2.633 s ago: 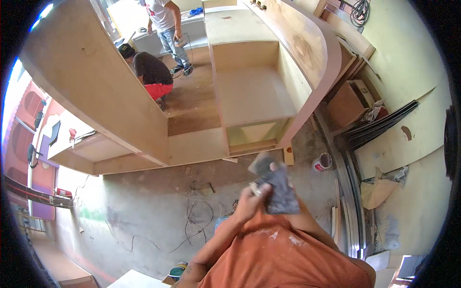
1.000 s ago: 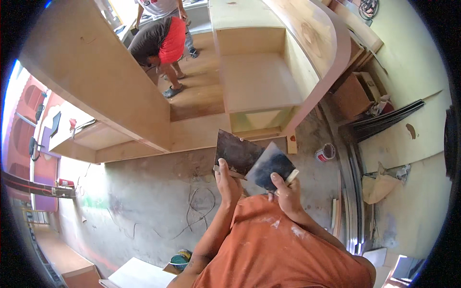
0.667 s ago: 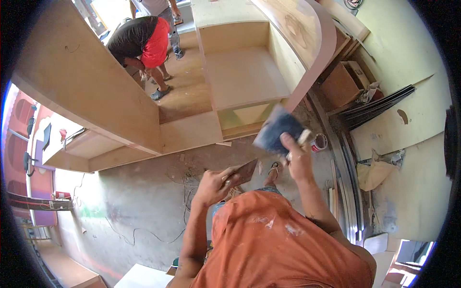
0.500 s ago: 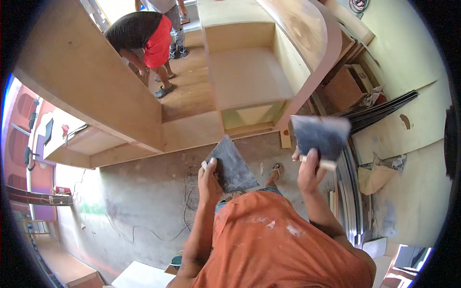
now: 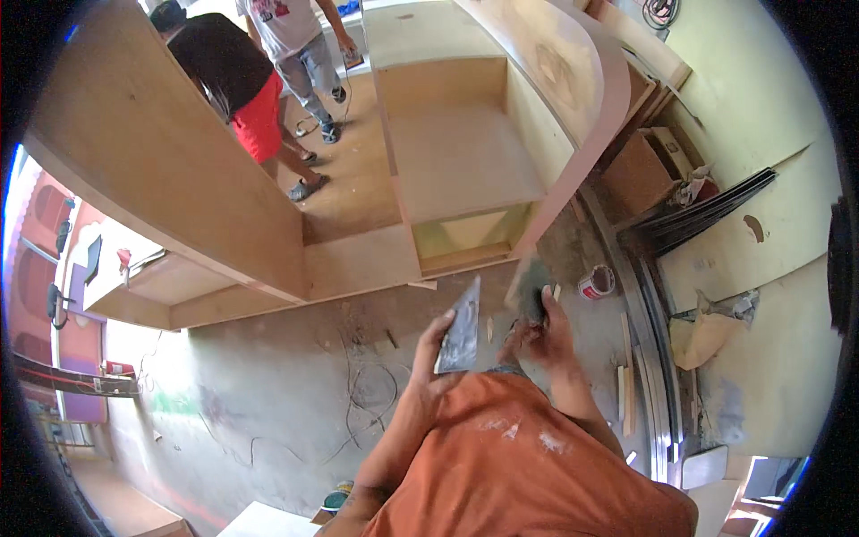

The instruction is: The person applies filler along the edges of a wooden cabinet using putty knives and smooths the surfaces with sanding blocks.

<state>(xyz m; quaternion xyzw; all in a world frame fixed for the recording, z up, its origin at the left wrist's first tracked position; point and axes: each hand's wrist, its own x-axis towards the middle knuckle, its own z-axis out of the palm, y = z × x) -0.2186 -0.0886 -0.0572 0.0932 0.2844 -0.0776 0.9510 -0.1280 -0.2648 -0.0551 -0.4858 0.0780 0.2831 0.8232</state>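
Note:
My left hand (image 5: pixel 431 347) is closed on a flat grey putty scraper (image 5: pixel 462 333), held upright in front of my orange shirt with its edge pointing up. Beside it on the right, my right hand (image 5: pixel 548 338) grips a second putty scraper (image 5: pixel 531 294) with a dark, smeared blade, blurred by motion. The two blades are apart. Just beyond them stands a wooden cabinet (image 5: pixel 479 261) with an open box-like compartment and a curved pinkish edge.
A can (image 5: pixel 597 283) stands on the floor to the right, near long metal strips (image 5: pixel 651 358). Cables (image 5: pixel 371 394) lie across the floor at left. Two people stand inside the wooden frame (image 5: pixel 179 170), one in red shorts (image 5: pixel 258 116), the other holding a flat tool (image 5: pixel 353 59).
My right hand has come left and down, turning its scraper edge-on. My left hand has shifted right, its scraper now narrower in view. The person in red shorts has moved left; a can now shows.

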